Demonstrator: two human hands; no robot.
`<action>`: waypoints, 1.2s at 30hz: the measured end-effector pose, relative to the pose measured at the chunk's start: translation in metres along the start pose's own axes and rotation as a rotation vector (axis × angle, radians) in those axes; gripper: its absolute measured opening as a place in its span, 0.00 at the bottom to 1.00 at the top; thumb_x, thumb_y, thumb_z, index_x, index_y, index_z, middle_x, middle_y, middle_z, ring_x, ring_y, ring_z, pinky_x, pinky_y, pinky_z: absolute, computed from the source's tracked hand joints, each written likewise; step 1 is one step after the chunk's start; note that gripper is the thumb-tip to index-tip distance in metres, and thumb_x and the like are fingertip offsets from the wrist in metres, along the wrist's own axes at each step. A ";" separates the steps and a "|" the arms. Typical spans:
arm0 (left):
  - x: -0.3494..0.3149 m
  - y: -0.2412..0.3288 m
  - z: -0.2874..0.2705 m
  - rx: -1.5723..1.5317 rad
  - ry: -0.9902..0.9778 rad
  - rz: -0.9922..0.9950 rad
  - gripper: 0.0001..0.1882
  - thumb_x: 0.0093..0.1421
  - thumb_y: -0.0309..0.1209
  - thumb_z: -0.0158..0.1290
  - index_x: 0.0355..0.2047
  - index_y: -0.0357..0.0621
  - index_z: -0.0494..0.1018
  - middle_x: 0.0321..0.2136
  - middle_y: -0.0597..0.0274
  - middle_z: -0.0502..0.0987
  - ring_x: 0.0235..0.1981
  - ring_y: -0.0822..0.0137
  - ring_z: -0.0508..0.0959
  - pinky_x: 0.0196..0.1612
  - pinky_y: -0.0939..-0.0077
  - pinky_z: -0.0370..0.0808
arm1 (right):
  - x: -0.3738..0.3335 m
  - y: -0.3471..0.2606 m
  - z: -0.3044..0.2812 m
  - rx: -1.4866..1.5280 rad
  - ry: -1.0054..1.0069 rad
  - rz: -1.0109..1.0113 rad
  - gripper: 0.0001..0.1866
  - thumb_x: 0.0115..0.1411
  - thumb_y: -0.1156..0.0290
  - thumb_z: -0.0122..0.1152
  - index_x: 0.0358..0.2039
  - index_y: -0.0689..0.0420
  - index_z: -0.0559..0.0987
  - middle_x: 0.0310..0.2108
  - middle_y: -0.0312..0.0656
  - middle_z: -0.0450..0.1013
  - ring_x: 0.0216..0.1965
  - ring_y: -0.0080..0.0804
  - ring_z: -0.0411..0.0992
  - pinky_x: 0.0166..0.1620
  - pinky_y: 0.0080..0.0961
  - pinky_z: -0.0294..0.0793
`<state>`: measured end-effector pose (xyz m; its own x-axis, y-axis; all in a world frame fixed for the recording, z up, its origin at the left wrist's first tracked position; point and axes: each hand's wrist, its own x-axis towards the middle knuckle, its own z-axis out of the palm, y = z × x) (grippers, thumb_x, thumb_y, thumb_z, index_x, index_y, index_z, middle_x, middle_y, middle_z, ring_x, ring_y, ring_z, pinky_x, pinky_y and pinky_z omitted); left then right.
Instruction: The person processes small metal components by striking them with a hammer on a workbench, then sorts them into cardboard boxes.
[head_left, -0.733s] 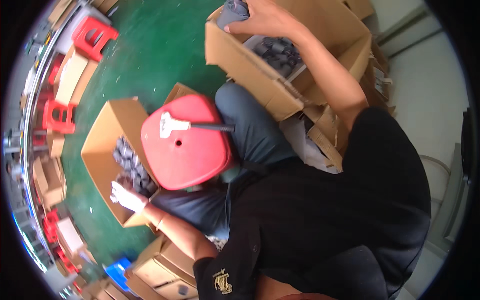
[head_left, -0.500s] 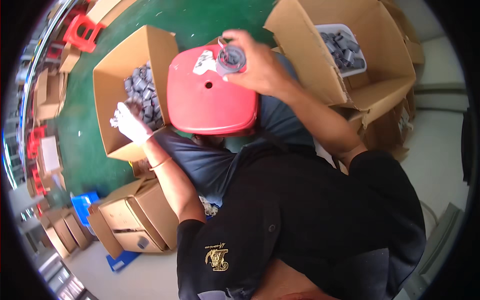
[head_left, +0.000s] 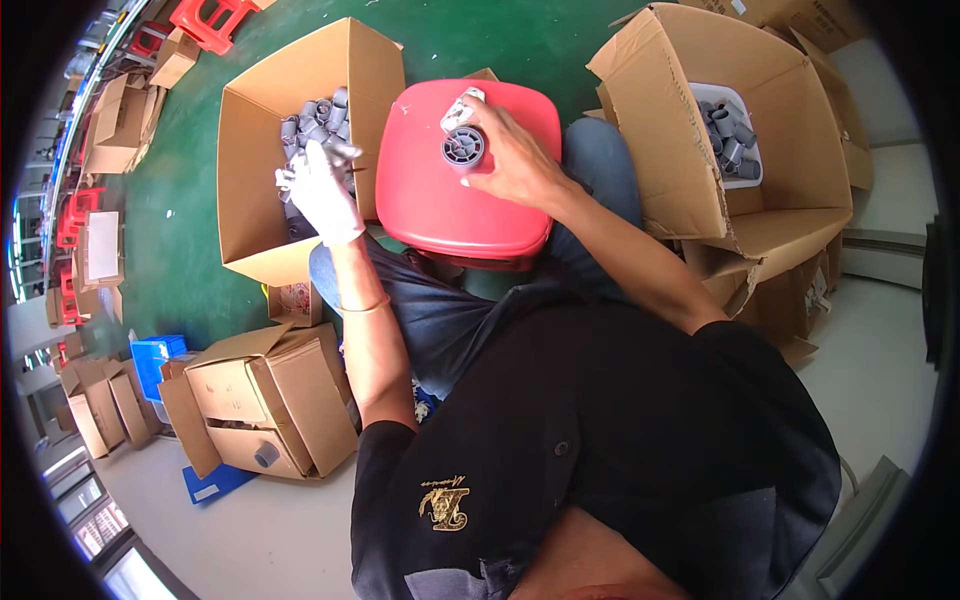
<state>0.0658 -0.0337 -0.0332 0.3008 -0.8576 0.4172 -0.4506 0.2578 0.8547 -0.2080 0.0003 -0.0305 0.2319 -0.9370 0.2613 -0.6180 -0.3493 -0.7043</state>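
Nearest: black shirt (head_left: 680, 430), gold emblem (head_left: 442, 508) on its L chest w/ a line of small script by it. Beyond the lap, a red stool (head_left: 470, 215) stands btwn the knees. R hand (head_left: 515, 165), bare, is half curled over it, fingers and thumb round the sides of a grey cylinder (head_left: 463, 148) – has hold of it, spoked round end facing up. A white item (head_left: 457, 112) w/ dark marks shows just past the cylinder, by the fingertips.

L hand (head_left: 330, 200), white-gloved, reaches over the L carton (head_left: 245, 160), fingers spread & loosely bent above loose grey pieces (head_left: 322, 115); can't tell if it grips any. R carton (head_left: 650, 140) has a white tray (head_left: 742, 184) of similar pcs.

Farther L: brown boxes (head_left: 250, 390), blue bin (head_left: 155, 360), red stools (head_left: 212, 22) on green floor (head_left: 180, 235). Printing on a carton (head_left: 825, 22) top R, too small to make out.

Vs. earlier: R hand + cylinder were at the R carton, then over the stool's far R part; now nearer its middle. L hand has gone from the carton's near L end to deeper over the pcs. Whole view shifted too.
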 end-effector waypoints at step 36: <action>-0.034 0.063 0.118 0.781 -0.334 1.024 0.08 0.56 0.30 0.50 0.36 0.45 0.72 0.29 0.56 0.72 0.28 0.58 0.72 0.35 0.63 0.71 | -0.038 0.048 -0.076 0.139 -0.203 0.346 0.15 0.60 0.73 0.53 0.46 0.66 0.77 0.31 0.45 0.79 0.28 0.38 0.73 0.33 0.30 0.70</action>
<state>-0.0720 -0.0409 -0.0303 -0.6300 -0.5275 0.5700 -0.7430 0.6230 -0.2446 -0.3039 0.0191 -0.0238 0.1805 -0.9747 -0.1321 -0.5816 0.0025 -0.8135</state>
